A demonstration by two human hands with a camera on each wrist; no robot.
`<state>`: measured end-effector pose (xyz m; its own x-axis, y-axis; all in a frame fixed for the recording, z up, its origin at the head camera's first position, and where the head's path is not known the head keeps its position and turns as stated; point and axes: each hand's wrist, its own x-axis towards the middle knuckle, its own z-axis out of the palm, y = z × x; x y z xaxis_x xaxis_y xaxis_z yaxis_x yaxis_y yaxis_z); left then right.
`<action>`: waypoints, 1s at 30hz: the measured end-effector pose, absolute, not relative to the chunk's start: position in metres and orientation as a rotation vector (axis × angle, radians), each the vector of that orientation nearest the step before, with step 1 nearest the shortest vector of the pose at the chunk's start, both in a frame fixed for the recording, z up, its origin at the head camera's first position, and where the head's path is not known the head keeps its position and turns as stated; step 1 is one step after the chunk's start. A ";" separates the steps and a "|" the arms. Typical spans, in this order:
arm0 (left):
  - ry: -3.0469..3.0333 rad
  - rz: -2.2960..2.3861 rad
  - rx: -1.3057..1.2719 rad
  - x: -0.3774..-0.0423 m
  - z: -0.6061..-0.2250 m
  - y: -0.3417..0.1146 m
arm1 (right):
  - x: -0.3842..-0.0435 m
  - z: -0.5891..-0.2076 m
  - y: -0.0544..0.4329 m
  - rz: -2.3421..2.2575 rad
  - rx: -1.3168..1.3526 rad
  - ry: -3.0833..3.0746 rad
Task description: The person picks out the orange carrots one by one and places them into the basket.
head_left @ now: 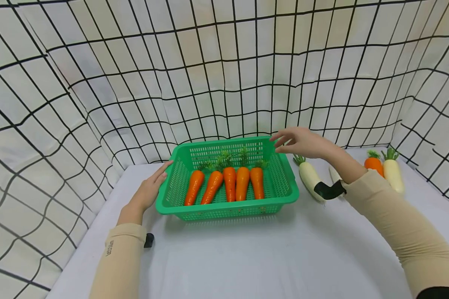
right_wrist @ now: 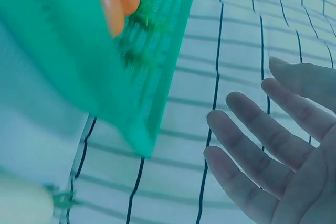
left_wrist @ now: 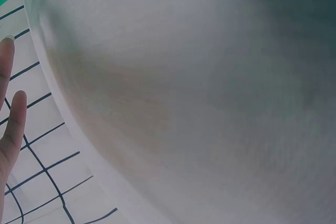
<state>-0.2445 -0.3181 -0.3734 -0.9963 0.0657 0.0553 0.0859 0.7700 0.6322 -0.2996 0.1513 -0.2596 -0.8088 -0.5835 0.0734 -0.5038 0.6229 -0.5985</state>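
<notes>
A green plastic basket with perforated walls holds several orange carrots lying side by side, their leafy tops toward the back. My left hand is at the basket's left side, fingers extended along the rim; whether they touch it I cannot tell. Two of its fingers show at the edge of the left wrist view. Over the back right corner hovers my right hand, its fingers loosely bent and nothing in them. In the right wrist view that hand appears spread, apart from the basket.
Right of the basket lies a white radish, with another white vegetable partly hidden by my right forearm. Farther right are a carrot and another white radish. Black netting over white cloth encloses the white table.
</notes>
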 end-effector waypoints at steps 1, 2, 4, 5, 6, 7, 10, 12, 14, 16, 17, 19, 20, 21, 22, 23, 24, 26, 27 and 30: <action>-2.926 -1.042 -0.125 -0.244 -0.373 -0.318 | -0.298 -0.260 0.158 -0.943 -0.899 2.730; -2.926 -1.034 -0.128 -0.244 -0.373 -0.319 | -0.296 -0.261 0.164 -0.946 -0.882 2.749; -2.922 -1.023 -0.134 -0.243 -0.373 -0.319 | -0.291 -0.262 0.176 -0.963 -0.847 2.786; -2.920 -1.019 -0.138 -0.243 -0.374 -0.319 | -0.289 -0.263 0.182 -0.971 -0.829 2.810; -2.919 -1.020 -0.139 -0.243 -0.374 -0.320 | -0.287 -0.265 0.188 -0.977 -0.809 2.836; -2.918 -1.022 -0.140 -0.243 -0.373 -0.320 | -0.286 -0.266 0.194 -0.978 -0.795 2.862; -2.916 -1.025 -0.145 -0.242 -0.373 -0.320 | -0.284 -0.274 0.211 -0.987 -0.752 2.927; -2.917 -1.027 -0.144 -0.242 -0.373 -0.320 | -0.284 -0.278 0.224 -0.983 -0.727 2.960; -2.918 -1.031 -0.146 -0.243 -0.373 -0.320 | -0.285 -0.283 0.239 -0.985 -0.683 2.990; -2.920 -1.035 -0.145 -0.243 -0.372 -0.320 | -0.285 -0.288 0.255 -1.015 -0.619 3.026; -2.921 -1.037 -0.146 -0.244 -0.372 -0.320 | -0.286 -0.290 0.264 -1.023 -0.577 3.045; -2.922 -1.039 -0.147 -0.245 -0.372 -0.320 | -0.288 -0.297 0.282 -1.062 -0.495 3.078; -2.922 -1.038 -0.148 -0.245 -0.371 -0.320 | -0.288 -0.300 0.290 -1.079 -0.445 3.095; -2.921 -1.040 -0.147 -0.246 -0.371 -0.320 | -0.289 -0.304 0.298 -1.098 -0.401 3.106; -2.920 -1.041 -0.147 -0.246 -0.371 -0.320 | -0.290 -0.308 0.306 -1.115 -0.361 3.112; -2.919 -1.041 -0.149 -0.246 -0.370 -0.321 | -0.291 -0.312 0.312 -1.129 -0.320 3.120; -2.918 -1.041 -0.148 -0.247 -0.370 -0.321 | -0.292 -0.316 0.318 -1.149 -0.288 3.125; -2.916 -1.042 -0.148 -0.247 -0.369 -0.321 | -0.293 -0.325 0.328 -1.178 -0.228 3.132; -2.915 -1.043 -0.148 -0.247 -0.369 -0.322 | -0.294 -0.329 0.333 -1.193 -0.203 3.135; -2.913 -1.043 -0.151 -0.247 -0.370 -0.322 | -0.297 -0.341 0.344 -1.199 -0.133 3.133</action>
